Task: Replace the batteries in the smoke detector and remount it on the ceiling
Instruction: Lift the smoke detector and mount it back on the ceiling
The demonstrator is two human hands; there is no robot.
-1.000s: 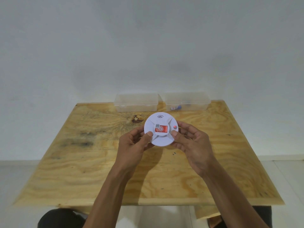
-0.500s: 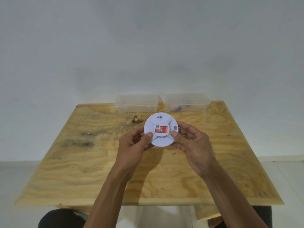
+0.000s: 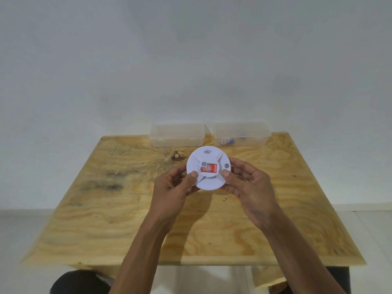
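We see the round white plastic smoke detector (image 3: 209,168), red label facing up, held above the middle of the bare plywood table (image 3: 118,209). Our left hand (image 3: 172,193) pinches its rim at eight o'clock, thumb on top, and our right hand (image 3: 247,187) pinches it at four o'clock. Two clear plastic boxes sit beyond at twelve o'clock, the left box (image 3: 177,135) looking empty, the right box (image 3: 241,134) holding small blue items.

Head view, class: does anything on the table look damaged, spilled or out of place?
Only the wooden table itself: dark smudgy stains left of the hands and a dark chipped knot behind the smoke detector. The two clear plastic boxes stand squarely along the far edge; nothing is spilled.
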